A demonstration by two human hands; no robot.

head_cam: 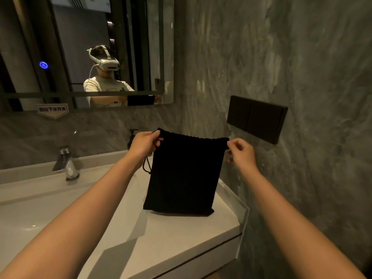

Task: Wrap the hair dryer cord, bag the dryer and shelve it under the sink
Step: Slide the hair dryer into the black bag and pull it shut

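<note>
A black drawstring bag (pixel 184 174) hangs upright above the right end of the white counter (pixel 177 234), its bottom edge just over the surface. My left hand (pixel 144 142) pinches the bag's top left corner, and a loop of its black drawstring (pixel 147 166) dangles below that hand. My right hand (pixel 241 152) pinches the top right corner. The bag's mouth is stretched flat between both hands. Whether the hair dryer is inside the bag cannot be told; no dryer or cord shows anywhere.
A chrome faucet (pixel 65 162) stands at the left over the white basin (pixel 24 214). A dark soap pump (pixel 132 135) sits behind my left hand. A black switch panel (pixel 257 118) is on the grey wall at right. A mirror (pixel 86 51) hangs above.
</note>
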